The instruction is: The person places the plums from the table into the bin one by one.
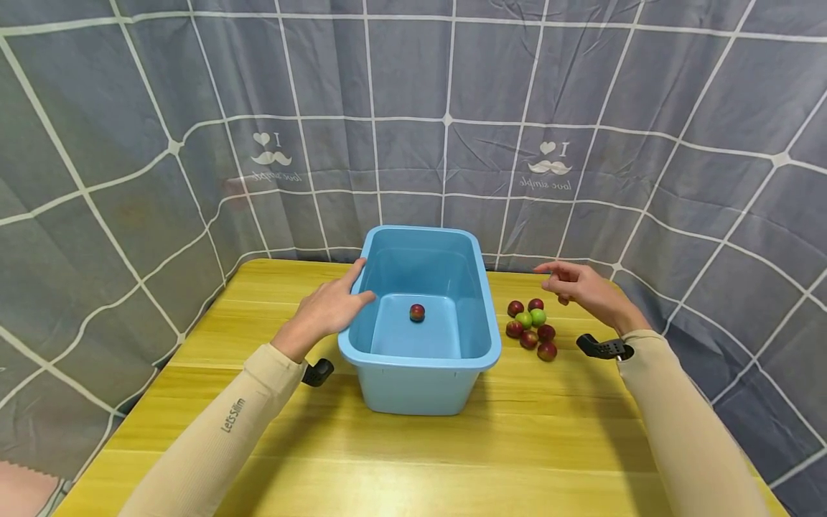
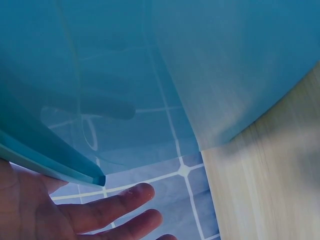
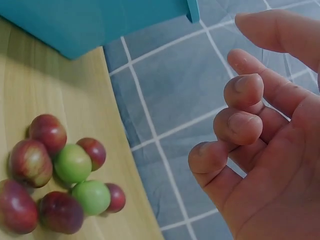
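Left hand [image 1: 326,307]: on left rim of blue plastic tub [image 1: 416,391], thumb over it, fingers loosely extended
Right hand [image 1: 584,291]: right of centre, raised, fingers loosely bent, nothing held
Loose plums [image 1: 528,339]: six red, two green, clustered right of tub, near right hand
Tub plum [image 1: 417,313]: one red, tub floor, frame centre
Wood-grain table [image 1: 413,467]: lower frame
Gray grid curtain [image 1: 413,86]: upper frame

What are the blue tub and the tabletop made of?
The blue tub: probably glossy plastic, with smooth walls that catch reflections. The tabletop: wood or printed laminate, judging by its grain, with a satin sheen; I cannot tell which.
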The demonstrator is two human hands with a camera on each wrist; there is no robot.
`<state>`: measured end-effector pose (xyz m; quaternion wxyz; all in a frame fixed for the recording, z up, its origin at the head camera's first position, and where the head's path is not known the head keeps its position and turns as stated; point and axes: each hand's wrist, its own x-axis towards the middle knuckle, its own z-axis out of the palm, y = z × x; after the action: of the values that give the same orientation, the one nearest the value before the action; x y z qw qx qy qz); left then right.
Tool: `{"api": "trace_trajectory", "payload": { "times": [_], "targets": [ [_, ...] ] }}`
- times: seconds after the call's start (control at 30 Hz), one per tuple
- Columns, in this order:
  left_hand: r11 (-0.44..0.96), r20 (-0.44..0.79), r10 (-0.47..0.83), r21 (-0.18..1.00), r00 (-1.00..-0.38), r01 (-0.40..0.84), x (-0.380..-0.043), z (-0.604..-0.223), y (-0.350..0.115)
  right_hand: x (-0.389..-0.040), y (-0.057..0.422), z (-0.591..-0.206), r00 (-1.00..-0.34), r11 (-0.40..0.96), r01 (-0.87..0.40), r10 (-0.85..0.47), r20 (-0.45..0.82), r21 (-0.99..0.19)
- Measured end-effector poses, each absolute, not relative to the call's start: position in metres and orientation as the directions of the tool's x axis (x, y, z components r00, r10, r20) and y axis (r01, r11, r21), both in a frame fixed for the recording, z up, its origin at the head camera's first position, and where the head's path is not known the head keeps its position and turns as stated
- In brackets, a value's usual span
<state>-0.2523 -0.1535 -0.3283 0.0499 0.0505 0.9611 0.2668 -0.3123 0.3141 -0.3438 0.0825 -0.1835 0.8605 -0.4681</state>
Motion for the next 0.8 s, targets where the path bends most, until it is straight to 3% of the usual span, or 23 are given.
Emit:
{"api": "trace_trajectory", "payload": {
  "times": [0.8],
  "targets": [
    [0.847,-0.079,0.115,0.529,-0.990,0.056,-0.252,-0.328,-0.154,-0.309,0.353,-0.411,-0.960,0.259,-0.049,-0.279,-0.026,-0.964]
  ]
}}
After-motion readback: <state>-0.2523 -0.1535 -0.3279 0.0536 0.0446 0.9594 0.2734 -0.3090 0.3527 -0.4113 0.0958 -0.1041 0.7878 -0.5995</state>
